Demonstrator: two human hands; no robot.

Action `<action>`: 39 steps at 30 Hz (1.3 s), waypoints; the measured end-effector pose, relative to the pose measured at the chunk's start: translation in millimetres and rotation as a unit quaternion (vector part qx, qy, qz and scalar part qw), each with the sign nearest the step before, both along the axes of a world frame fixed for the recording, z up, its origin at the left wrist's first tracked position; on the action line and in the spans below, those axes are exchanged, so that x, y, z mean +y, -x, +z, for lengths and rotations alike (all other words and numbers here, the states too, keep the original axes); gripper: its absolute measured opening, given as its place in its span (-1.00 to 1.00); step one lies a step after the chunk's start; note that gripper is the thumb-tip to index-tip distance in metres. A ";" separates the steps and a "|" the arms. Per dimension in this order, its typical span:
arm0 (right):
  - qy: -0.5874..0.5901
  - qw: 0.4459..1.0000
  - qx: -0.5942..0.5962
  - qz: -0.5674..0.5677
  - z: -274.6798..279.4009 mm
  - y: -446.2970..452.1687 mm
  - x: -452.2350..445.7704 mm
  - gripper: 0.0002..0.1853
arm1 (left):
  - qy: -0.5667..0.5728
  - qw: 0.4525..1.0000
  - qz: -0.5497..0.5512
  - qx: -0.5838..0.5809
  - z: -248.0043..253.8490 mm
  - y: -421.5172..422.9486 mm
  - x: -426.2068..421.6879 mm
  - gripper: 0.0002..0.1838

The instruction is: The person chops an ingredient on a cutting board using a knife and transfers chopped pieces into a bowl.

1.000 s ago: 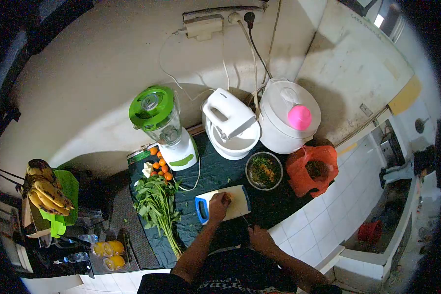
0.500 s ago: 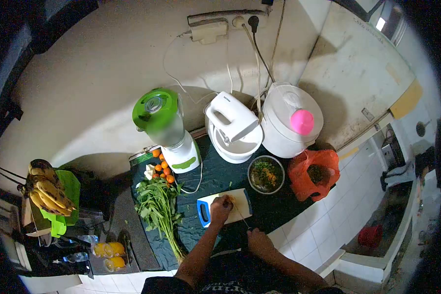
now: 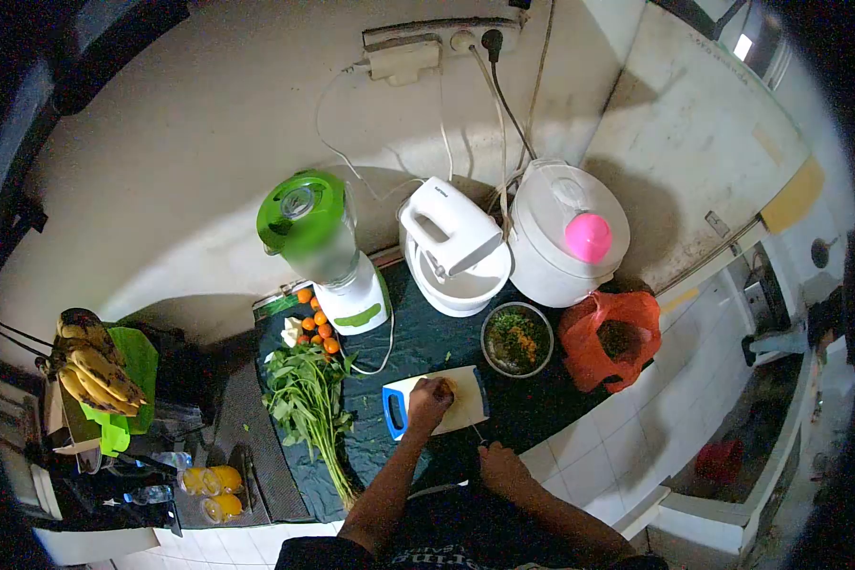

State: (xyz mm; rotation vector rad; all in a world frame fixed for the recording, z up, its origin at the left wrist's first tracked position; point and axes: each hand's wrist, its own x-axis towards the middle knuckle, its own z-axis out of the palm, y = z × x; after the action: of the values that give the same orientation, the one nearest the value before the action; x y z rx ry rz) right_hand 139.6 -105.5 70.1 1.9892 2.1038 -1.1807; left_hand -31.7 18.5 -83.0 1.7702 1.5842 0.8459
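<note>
The grip of the right hand (image 3: 504, 471) is closed round the handle of a knife (image 3: 478, 432), whose thin blade points away from the person, reaching the near right edge of the cutting board (image 3: 470, 401). The left hand (image 3: 429, 405) is over the middle of the board, its fingers bunched and turned down beside a little orange food (image 3: 450, 386); whether they pinch it or only press on it cannot be told, as the hand covers most of it.

The board is white with a blue handle end to the left, and lies on the near part of the worktop (image 3: 408, 332), which has a dark green cover. Beyond it to the right stands a round metal bowl (image 3: 516, 339) holding chopped green and orange bits, with a red plastic bag (image 3: 579, 356) just to its right. Left of the board lies a bunch of leafy greens (image 3: 304, 399), leaves to the far side and stems to the near. Small orange-red vegetables (image 3: 324, 332) sit just beyond the leaves, near a blender (image 3: 353, 302) with a green lid. Along the far side, right of the blender, stand a white mixer (image 3: 451, 228) over its bowl and a large white lidded appliance (image 3: 553, 266) bearing a pink object (image 3: 589, 237).
</note>
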 end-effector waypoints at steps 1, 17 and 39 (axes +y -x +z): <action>0.000 1.000 0.001 0.001 -10.9 -4.2 -2.5 -0.52 | 0.009 1.000 -0.009 -0.009 3.1 0.1 2.4 -0.64; -0.058 0.997 0.041 0.024 -0.6 -10.8 0.6 -0.54 | 0.006 1.000 -0.004 -0.012 4.9 -3.9 -2.4 -0.70; -0.103 0.980 0.017 0.171 -64.0 -53.6 -8.0 -0.59 | 0.022 0.996 0.040 0.072 2.0 -23.0 -24.7 -0.75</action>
State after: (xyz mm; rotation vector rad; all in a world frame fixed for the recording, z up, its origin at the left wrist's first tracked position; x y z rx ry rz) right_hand 193.1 -113.4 6.1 1.5847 2.5440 -0.9773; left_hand -8.8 -6.2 -81.0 1.7807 1.7635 0.7276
